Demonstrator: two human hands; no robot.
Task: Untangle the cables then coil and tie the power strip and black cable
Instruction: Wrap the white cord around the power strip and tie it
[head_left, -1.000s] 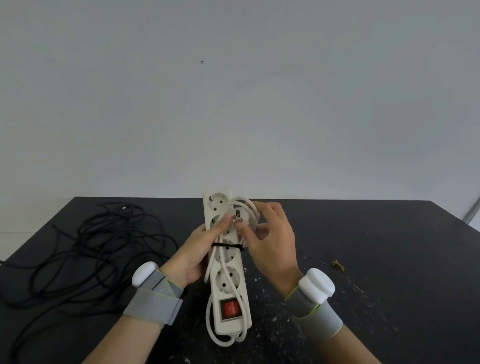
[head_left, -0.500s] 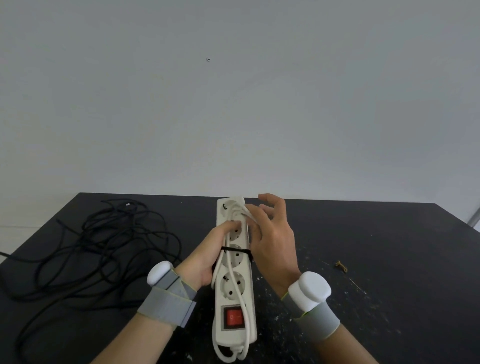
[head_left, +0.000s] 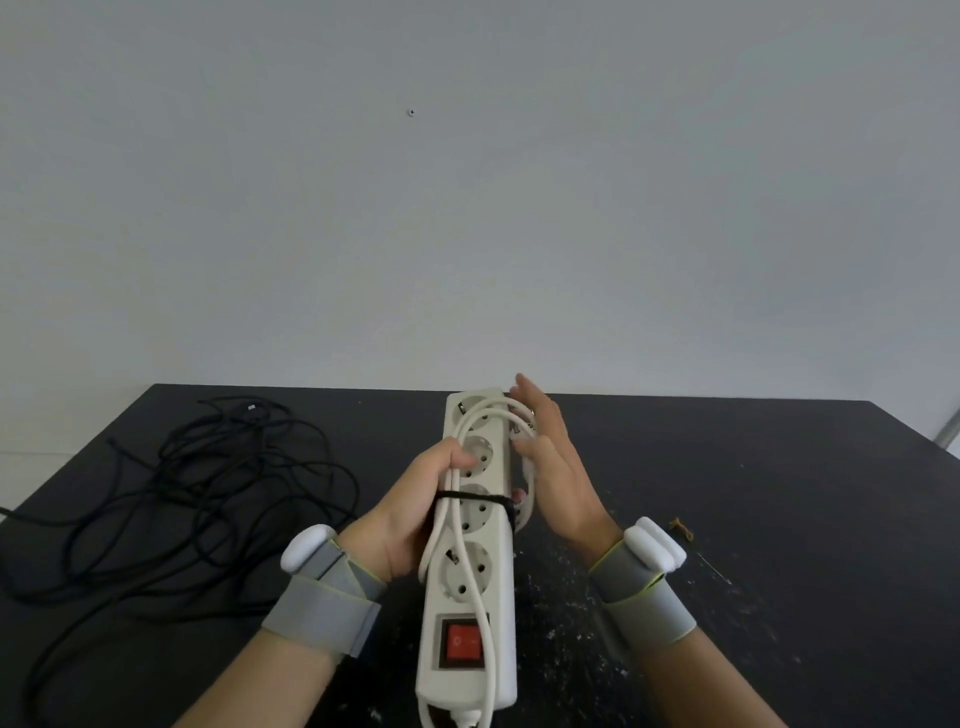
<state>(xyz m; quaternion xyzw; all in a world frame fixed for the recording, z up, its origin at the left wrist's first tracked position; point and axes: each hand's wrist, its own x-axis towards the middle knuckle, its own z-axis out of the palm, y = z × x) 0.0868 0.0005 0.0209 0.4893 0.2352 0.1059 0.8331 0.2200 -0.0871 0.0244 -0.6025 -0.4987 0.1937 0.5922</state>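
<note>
Left hand (head_left: 410, 512) clamped around power strip (head_left: 475, 525); right hand (head_left: 558, 467) flat alongside.

- My right hand (head_left: 558, 467) is now flat and open at the right edge of the power strip (head_left: 475, 519); a second ago its fingertips pinched the plug (head_left: 522, 428) over the sockets together with my left thumb.
- The plug now sits at the right side of the strip, behind my right palm, I think; it is partly hidden.
- My left hand (head_left: 415, 512) has wrapped more around the strip's left side, and the thumb presses the white cord (head_left: 457, 525) on the second socket.
- The strip now points straight away from me; before, it leaned to the left.
</note>
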